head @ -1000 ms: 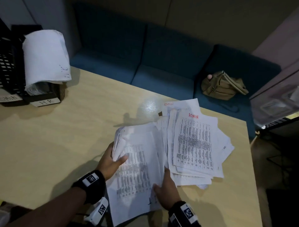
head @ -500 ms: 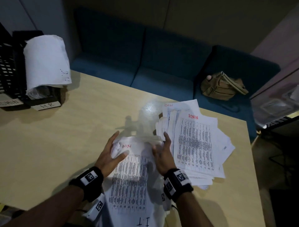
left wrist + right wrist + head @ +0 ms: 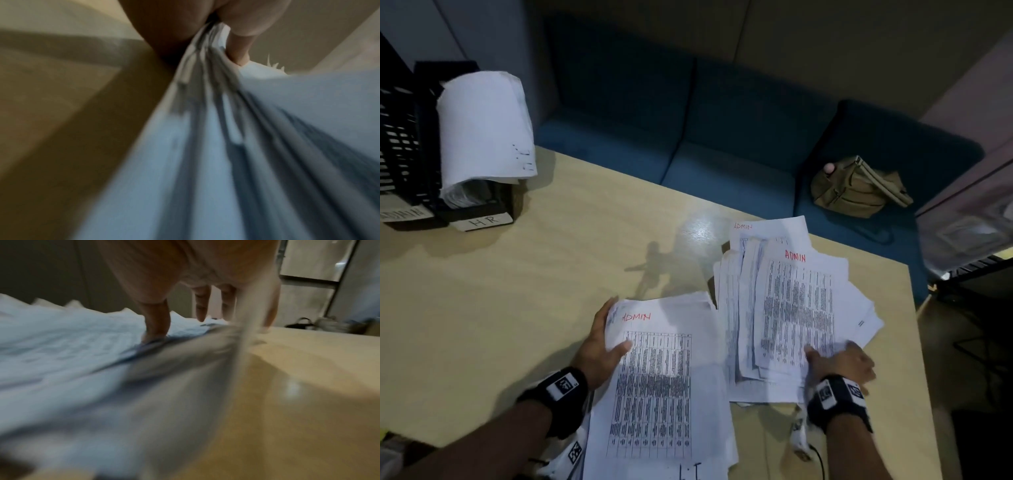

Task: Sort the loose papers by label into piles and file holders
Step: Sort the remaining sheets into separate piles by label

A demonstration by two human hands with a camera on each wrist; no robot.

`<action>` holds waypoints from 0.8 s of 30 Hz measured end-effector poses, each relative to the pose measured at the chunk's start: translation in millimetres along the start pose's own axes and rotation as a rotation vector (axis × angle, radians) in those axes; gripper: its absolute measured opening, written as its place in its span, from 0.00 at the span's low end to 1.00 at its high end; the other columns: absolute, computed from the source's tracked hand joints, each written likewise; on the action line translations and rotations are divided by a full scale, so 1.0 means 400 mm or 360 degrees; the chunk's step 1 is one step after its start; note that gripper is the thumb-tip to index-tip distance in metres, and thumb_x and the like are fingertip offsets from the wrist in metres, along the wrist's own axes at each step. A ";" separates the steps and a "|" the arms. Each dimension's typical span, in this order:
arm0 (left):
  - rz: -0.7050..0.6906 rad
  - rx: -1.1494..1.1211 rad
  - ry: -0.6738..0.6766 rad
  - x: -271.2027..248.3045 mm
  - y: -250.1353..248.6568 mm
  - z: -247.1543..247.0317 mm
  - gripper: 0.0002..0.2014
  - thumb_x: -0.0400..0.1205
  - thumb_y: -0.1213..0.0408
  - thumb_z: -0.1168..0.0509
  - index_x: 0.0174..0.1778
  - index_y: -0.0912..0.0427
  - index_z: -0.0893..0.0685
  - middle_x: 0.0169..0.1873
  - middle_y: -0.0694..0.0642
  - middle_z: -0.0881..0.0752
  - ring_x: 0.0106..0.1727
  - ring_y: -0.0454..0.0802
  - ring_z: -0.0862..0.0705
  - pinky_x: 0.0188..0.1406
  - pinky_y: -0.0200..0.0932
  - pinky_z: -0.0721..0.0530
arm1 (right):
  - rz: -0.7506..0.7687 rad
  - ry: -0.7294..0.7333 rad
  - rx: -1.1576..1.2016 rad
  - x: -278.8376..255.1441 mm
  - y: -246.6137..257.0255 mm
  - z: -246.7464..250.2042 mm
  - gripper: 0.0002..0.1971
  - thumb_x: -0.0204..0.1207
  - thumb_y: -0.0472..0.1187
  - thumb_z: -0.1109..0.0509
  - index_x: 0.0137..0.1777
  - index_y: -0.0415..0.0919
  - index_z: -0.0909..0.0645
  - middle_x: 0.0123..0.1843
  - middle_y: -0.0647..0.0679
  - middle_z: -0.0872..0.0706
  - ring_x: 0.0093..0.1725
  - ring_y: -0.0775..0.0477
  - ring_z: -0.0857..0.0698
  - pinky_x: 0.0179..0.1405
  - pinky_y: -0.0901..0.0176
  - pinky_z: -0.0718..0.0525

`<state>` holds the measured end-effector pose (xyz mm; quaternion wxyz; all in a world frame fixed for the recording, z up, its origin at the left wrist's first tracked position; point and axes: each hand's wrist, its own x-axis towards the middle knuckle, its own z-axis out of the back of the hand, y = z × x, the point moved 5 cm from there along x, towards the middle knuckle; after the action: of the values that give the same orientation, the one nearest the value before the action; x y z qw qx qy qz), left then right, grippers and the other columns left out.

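Note:
My left hand (image 3: 604,346) pinches the left edge of a stack of printed papers (image 3: 657,387), thumb on top; its top sheet is marked ADMIN in red. The left wrist view shows the same grip (image 3: 216,34) on the fanned stack (image 3: 226,162). To the right a loose ADMIN pile (image 3: 794,308) lies on the table. My right hand (image 3: 842,359) rests on its near right corner. In the right wrist view the thumb (image 3: 156,327) presses the pile (image 3: 72,345) while the fingers hang straight. Black file holders (image 3: 410,144) labelled HR and ADMIN stand far left.
White sheets (image 3: 482,126) curl over the HR holder. The wooden table (image 3: 517,291) ends close to the right of the pile. A blue sofa (image 3: 722,137) with a khaki bag (image 3: 856,188) runs behind it. A sheet marked IT (image 3: 690,471) peeks out under the held stack.
My right hand has left the held stack and moved right onto the ADMIN pile. The held stack now lies flatter, its ADMIN top sheet fully showing.

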<state>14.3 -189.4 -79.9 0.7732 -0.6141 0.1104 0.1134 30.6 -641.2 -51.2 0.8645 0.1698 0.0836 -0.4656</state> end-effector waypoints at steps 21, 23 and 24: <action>0.0019 -0.0036 0.0078 0.029 0.031 -0.001 0.38 0.65 0.50 0.29 0.70 0.24 0.38 0.71 0.47 0.25 0.73 0.46 0.27 0.76 0.52 0.31 | 0.0350 0.0140 0.0203 -0.017 0.065 0.000 0.09 0.73 0.34 0.30 0.50 0.36 0.27 0.54 0.31 0.15 0.47 0.34 0.18 0.49 0.48 0.17; 0.0060 -0.0039 0.0096 0.030 0.042 0.001 0.38 0.65 0.50 0.29 0.70 0.23 0.37 0.71 0.46 0.23 0.72 0.48 0.25 0.74 0.56 0.28 | 0.0368 0.0076 0.0189 -0.019 0.070 0.031 0.04 0.75 0.34 0.34 0.45 0.38 0.28 0.49 0.31 0.16 0.45 0.33 0.19 0.47 0.48 0.18; 0.0089 -0.0043 0.0100 0.030 0.046 0.002 0.38 0.66 0.51 0.29 0.70 0.22 0.36 0.70 0.47 0.22 0.71 0.50 0.23 0.73 0.59 0.27 | 0.0381 0.0039 0.0192 -0.019 0.074 0.050 0.04 0.76 0.35 0.34 0.46 0.36 0.27 0.48 0.30 0.16 0.48 0.30 0.18 0.48 0.46 0.19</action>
<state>19.9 -184.3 -100.6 0.7574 -0.6245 0.1502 0.1171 51.0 -627.8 -23.8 0.9011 0.2359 0.0451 -0.3611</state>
